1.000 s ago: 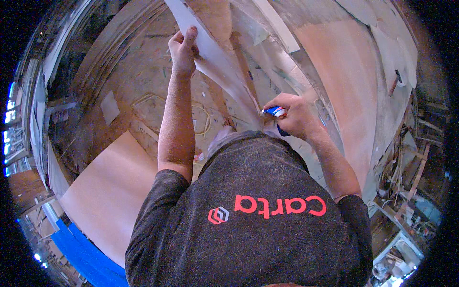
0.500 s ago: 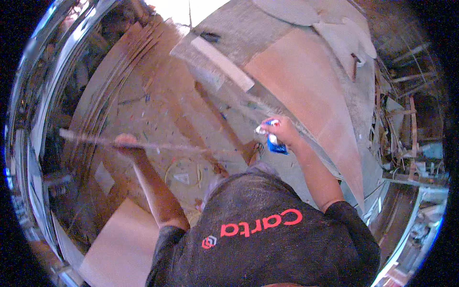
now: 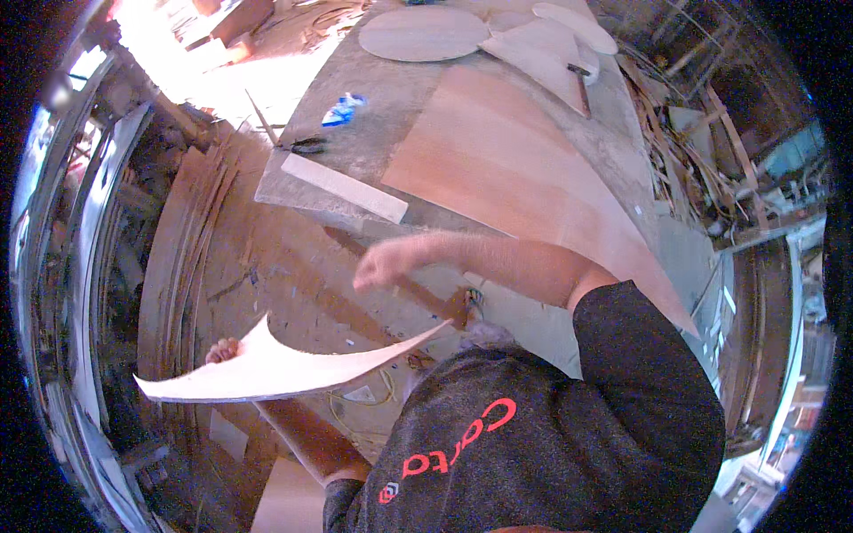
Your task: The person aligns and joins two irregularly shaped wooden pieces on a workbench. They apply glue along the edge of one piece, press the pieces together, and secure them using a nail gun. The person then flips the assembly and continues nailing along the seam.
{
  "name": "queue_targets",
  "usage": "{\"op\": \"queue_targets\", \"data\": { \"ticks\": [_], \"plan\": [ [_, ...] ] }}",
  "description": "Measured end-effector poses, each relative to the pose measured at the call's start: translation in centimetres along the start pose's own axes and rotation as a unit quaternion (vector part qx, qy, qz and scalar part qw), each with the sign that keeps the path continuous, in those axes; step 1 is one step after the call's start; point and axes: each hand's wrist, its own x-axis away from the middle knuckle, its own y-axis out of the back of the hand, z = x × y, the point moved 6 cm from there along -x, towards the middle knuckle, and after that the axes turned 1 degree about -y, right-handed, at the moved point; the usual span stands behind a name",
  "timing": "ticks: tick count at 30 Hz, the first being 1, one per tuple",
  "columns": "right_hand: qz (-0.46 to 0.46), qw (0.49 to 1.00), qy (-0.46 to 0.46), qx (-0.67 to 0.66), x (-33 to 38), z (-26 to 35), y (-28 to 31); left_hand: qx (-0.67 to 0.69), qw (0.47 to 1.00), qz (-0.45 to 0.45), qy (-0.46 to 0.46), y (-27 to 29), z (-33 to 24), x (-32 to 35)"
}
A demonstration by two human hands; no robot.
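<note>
My left hand [image 3: 224, 349] grips a thin, pale curved board [image 3: 267, 369] with pointed ends and scooped edges. Its fingers curl over the far edge, and the forearm passes beneath the board. My right hand [image 3: 389, 262] hangs in the air beyond the board, apart from it, and no object shows in it. Blur and the hand's angle obscure how far its fingers are curled. A crumpled blue and white packet [image 3: 345, 109] lies on the far left part of the grey worktable [image 3: 342, 75].
On the worktable lie a pale strip [image 3: 346, 188], a black tool [image 3: 309, 144], a large brown plywood sheet [image 3: 524, 151], an oval board [image 3: 425, 35] and a hammer [image 3: 580, 89]. Brown sheets [image 3: 178, 231] lean at the left. Scrap wood [image 3: 680, 151] is piled at the right.
The packet has left my right hand and rests on the worktable. That hand has swung left. The board in my left hand has tilted from edge-on, showing its broad face.
</note>
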Motion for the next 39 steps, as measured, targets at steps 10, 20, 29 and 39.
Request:
{"op": "queue_targets", "data": {
  "ticks": [10, 20, 29, 39],
  "plan": [
    [-0.083, 0.874, -0.127, -0.462, 15.3, -2.6, -4.5, -0.013, 0.990, 0.072, 0.124, -21.0, 23.3, 0.8],
    [-0.379, 0.801, -0.110, -0.451, 38.9, -14.9, 1.1, -0.246, 0.941, 0.097, 0.212, -40.4, 39.7, 11.7],
    [-0.666, 0.709, -0.221, -0.069, 62.5, -30.8, 5.4, -0.643, 0.679, 0.325, 0.137, -44.6, 40.7, 28.9],
    [-0.700, 0.659, -0.268, -0.063, 65.6, -36.5, 3.1, -0.548, 0.602, 0.576, 0.079, -53.0, 55.2, 30.8]
  ]
}}
